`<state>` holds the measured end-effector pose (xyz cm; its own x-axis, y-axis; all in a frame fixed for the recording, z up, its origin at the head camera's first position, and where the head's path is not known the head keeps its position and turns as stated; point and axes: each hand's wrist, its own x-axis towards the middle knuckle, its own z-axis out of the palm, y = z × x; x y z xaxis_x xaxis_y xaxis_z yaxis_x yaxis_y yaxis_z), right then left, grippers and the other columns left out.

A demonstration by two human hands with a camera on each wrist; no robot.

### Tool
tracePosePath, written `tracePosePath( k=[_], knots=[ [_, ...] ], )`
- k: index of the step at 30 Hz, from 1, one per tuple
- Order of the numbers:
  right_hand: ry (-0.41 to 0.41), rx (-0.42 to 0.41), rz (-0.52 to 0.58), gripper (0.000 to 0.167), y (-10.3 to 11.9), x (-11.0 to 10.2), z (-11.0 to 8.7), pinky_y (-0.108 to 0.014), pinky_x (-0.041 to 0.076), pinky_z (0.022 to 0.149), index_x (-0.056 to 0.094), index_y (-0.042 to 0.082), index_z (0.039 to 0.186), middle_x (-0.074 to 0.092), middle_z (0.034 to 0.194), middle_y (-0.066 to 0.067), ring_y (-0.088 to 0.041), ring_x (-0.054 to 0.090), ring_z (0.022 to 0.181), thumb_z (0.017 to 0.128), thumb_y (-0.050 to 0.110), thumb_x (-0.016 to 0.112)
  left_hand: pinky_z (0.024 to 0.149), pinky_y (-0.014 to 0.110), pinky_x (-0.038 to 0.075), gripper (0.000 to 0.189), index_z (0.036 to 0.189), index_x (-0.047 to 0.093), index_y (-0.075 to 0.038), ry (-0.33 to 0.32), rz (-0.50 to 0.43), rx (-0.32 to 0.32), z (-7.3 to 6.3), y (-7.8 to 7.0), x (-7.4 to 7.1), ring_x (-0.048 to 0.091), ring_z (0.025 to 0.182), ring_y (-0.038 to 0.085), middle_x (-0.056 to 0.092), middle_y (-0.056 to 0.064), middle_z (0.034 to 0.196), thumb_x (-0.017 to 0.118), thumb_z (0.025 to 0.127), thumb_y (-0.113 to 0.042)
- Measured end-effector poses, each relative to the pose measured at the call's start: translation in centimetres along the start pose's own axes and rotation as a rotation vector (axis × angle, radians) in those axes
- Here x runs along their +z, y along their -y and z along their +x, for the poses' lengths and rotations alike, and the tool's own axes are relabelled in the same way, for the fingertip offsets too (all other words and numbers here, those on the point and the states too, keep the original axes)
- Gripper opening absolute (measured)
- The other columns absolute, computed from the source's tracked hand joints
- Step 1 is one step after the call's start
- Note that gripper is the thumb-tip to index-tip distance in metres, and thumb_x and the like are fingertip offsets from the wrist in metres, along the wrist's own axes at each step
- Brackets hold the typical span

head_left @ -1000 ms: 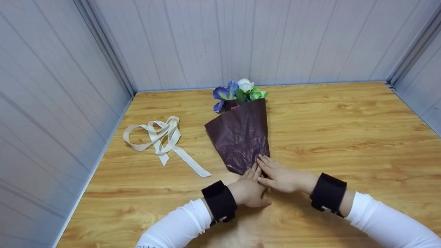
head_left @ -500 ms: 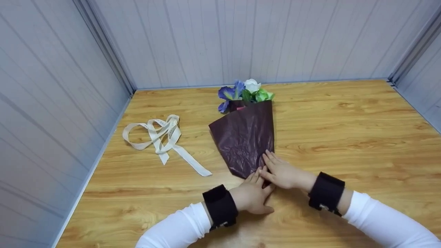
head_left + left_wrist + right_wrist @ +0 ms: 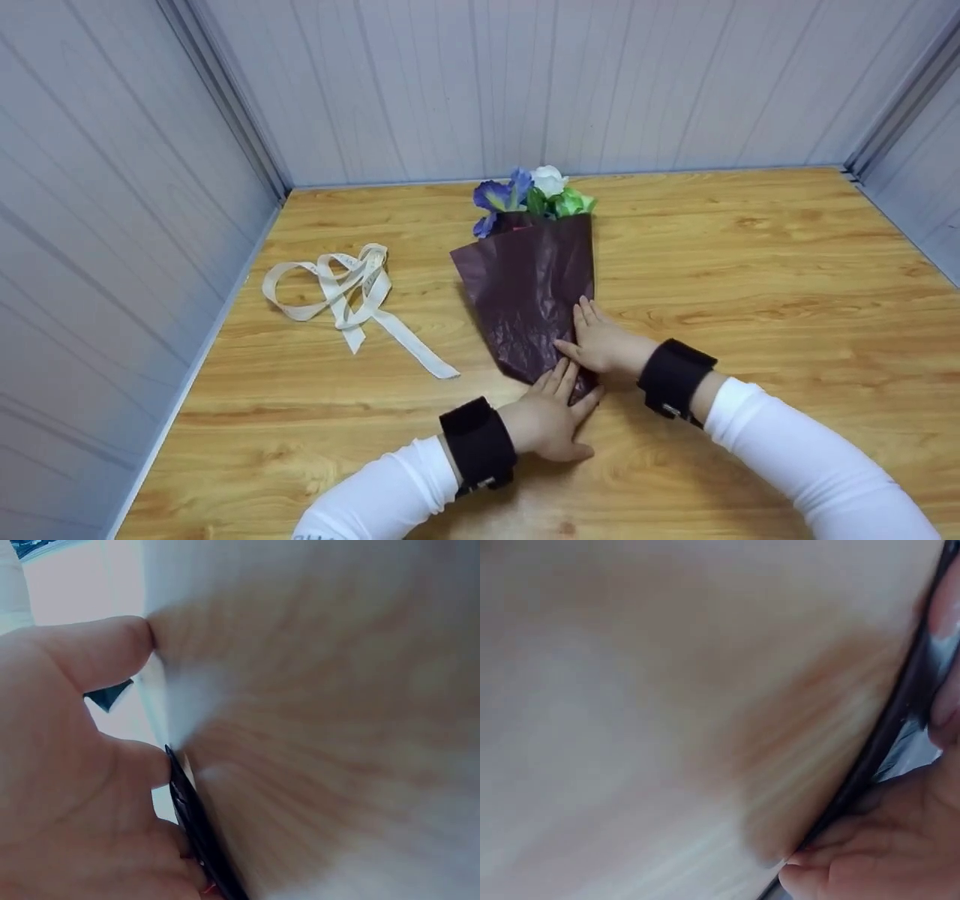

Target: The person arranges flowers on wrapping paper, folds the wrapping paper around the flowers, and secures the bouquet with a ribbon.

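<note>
A bouquet wrapped in dark maroon paper [image 3: 525, 300] lies on the table, its blooms toward the back wall. Blue [image 3: 491, 196], white and green flowers show above the paper's upper edge. My left hand [image 3: 547, 420] presses the narrow bottom end with spread, straight fingers, its thumb on the wood. Higher along the right edge, my right hand [image 3: 606, 345] lies with extended fingers on the paper. In the left wrist view the dark paper edge [image 3: 196, 829] runs under the fingers. The right wrist view shows fingers [image 3: 870, 862] along the wrapping's edge [image 3: 881, 727].
A cream ribbon [image 3: 409, 345] with printed letters lies in loose loops left of the bouquet, one tail reaching toward it. The wood-grain table [image 3: 750, 300] meets a pale panelled wall [image 3: 600, 90] at the back and another at the left.
My right hand has moved up along the paper's right edge, away from the left hand. The bouquet shifted slightly right, and the left hand stays at its bottom end. The ribbon lies as before.
</note>
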<state>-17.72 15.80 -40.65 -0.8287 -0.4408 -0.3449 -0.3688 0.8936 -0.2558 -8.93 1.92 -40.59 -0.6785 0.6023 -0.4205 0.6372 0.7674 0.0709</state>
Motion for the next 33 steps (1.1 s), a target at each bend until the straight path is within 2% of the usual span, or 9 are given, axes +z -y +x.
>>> tracePosePath(
  k=[3, 7, 10, 12, 15, 17, 21, 27, 33],
  knots=[
    [-0.008, 0.018, -0.041, 0.073, 0.2, 0.0, 0.4, -0.05, 0.006, 0.116, 0.011, -0.021, 0.141, 0.003, 0.149, -0.04, -0.046, 0.002, 0.142, 0.103, 0.038, 0.031, 0.118, 0.037, 0.01, 0.069, 0.153, 0.014, -0.03, -0.016, -0.002, -0.001, 0.3, 0.2, 0.0, -0.002, 0.147, 0.028, -0.002, 0.017, 0.158, 0.04, 0.095, -0.056],
    [-0.023, 0.019, -0.064, 0.071, 0.1, 0.1, 0.7, -0.05, 0.008, 0.116, 0.015, -0.021, 0.14, 0.008, 0.149, -0.039, -0.045, 0.005, 0.142, 0.103, 0.037, 0.031, 0.115, 0.038, 0.021, 0.052, 0.149, 0.028, -0.027, -0.124, 0.063, 0.001, 1.2, 0.6, 0.2, 0.017, 0.144, 0.026, 0.021, 0.012, 0.154, 0.033, 0.101, -0.046],
    [-0.065, 0.016, -0.068, 0.068, 0.0, -0.1, 1.0, -0.051, 0.014, 0.115, 0.021, -0.022, 0.139, 0.016, 0.147, -0.039, -0.046, 0.013, 0.141, 0.103, 0.035, 0.034, 0.113, 0.036, 0.025, 0.05, 0.148, 0.029, -0.022, -0.182, 0.123, -0.026, 1.9, 0.8, 0.1, 0.024, 0.139, 0.022, 0.03, 0.007, 0.146, 0.032, 0.102, -0.04],
    [-0.128, 0.011, -0.066, 0.065, -0.1, -0.2, 1.1, -0.052, 0.021, 0.113, 0.029, -0.021, 0.136, 0.025, 0.144, -0.039, -0.047, 0.023, 0.138, 0.102, 0.033, 0.039, 0.114, 0.036, 0.022, 0.053, 0.151, 0.022, -0.021, -0.151, 0.108, -0.055, 2.1, 0.8, -0.1, 0.019, 0.142, 0.023, 0.025, 0.007, 0.151, 0.031, 0.102, -0.04],
    [-0.219, -0.005, -0.07, 0.058, -0.2, 0.1, 1.2, -0.052, 0.032, 0.107, 0.04, -0.02, 0.129, 0.038, 0.135, -0.038, -0.048, 0.038, 0.128, 0.1, 0.03, 0.044, 0.118, 0.036, 0.011, 0.057, 0.153, 0.008, -0.028, -0.051, 0.005, -0.095, 2.3, 0.9, -0.3, -0.001, 0.147, 0.028, 0.004, 0.01, 0.16, 0.028, 0.102, -0.043],
    [-0.255, -0.018, -0.095, 0.054, -0.3, 0.4, 1.1, -0.051, 0.038, 0.102, 0.045, -0.019, 0.124, 0.045, 0.126, -0.036, -0.046, 0.045, 0.12, 0.099, 0.029, 0.046, 0.118, 0.037, 0.005, 0.058, 0.152, 0.006, -0.033, -0.01, -0.058, -0.097, 2.2, 0.9, -0.3, -0.009, 0.146, 0.031, -0.004, 0.011, 0.16, 0.029, 0.101, -0.046],
    [-0.261, -0.027, -0.152, 0.053, 0.1, 0.9, 0.3, -0.05, 0.043, 0.096, 0.046, -0.02, 0.121, 0.047, 0.116, -0.034, -0.044, 0.049, 0.111, 0.098, 0.028, 0.047, 0.118, 0.039, 0.007, 0.063, 0.151, 0.013, -0.037, -0.033, -0.111, -0.034, 1.8, 0.8, -0.1, -0.006, 0.145, 0.037, -0.001, 0.015, 0.159, 0.039, 0.097, -0.053],
    [-0.242, -0.049, -0.184, 0.058, 0.4, 1.3, -1.0, -0.052, 0.038, 0.101, 0.041, -0.026, 0.124, 0.045, 0.122, -0.042, -0.049, 0.045, 0.115, 0.099, 0.026, 0.045, 0.118, 0.037, 0.011, 0.068, 0.15, 0.018, -0.039, -0.073, -0.093, 0.023, 1.1, 0.6, 0.3, 0.0, 0.145, 0.038, 0.0, 0.016, 0.159, 0.047, 0.092, -0.057],
    [-0.145, 0.015, -0.042, 0.069, 0.1, 1.2, -0.3, -0.054, 0.017, 0.114, 0.023, -0.024, 0.136, 0.017, 0.144, -0.044, -0.052, 0.015, 0.138, 0.102, 0.034, 0.037, 0.117, 0.04, 0.016, 0.055, 0.148, 0.021, -0.042, -0.072, -0.062, 0.014, 1.0, 0.4, 0.1, 0.004, 0.144, 0.04, 0.006, 0.017, 0.158, 0.039, 0.097, -0.051]
  ],
)
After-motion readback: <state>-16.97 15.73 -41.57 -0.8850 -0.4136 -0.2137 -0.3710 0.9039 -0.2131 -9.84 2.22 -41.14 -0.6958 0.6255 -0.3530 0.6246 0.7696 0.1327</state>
